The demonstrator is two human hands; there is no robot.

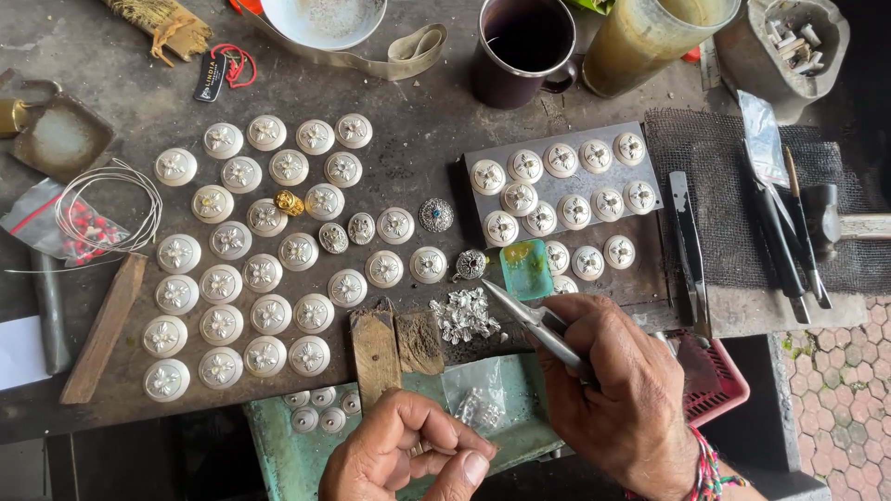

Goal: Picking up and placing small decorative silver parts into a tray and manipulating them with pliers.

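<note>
— Closest to us are the two hands. The left hand (408,455) is curled low at the desk's front edge, thumb and fingers pinched together on something small; I can't make out what it is.

— And the right hand (626,390)?

— Closed around a pair of tweezers (529,320), held like a pen. The tips point up and left, ending just beside a little heap of silver bits (464,315) on the desk (418,148).

— What's under the hands?

— A green tray (288,445) sticking out below the desk edge, with a few round white discs in its corner and a small clear bag (478,399) of silver pieces lying on it.

— The desk looks crowded.

— It is. Rows of white discs (241,269), each with a silver flower set in the middle, cover the left half. More of them sit on a dark plate (557,190) to the right, with a small green dish (526,269) touching its lower edge. Two wooden blocks (397,343) stand at the front edge, between the discs and the heap.

— Tools?

— Files and a hammer (835,223) lie on a dark mat (724,204) at the far right. A coil of wire (107,204) lies at the left, a dark mug (522,46) and a white bowl (320,19) at the back.
</note>
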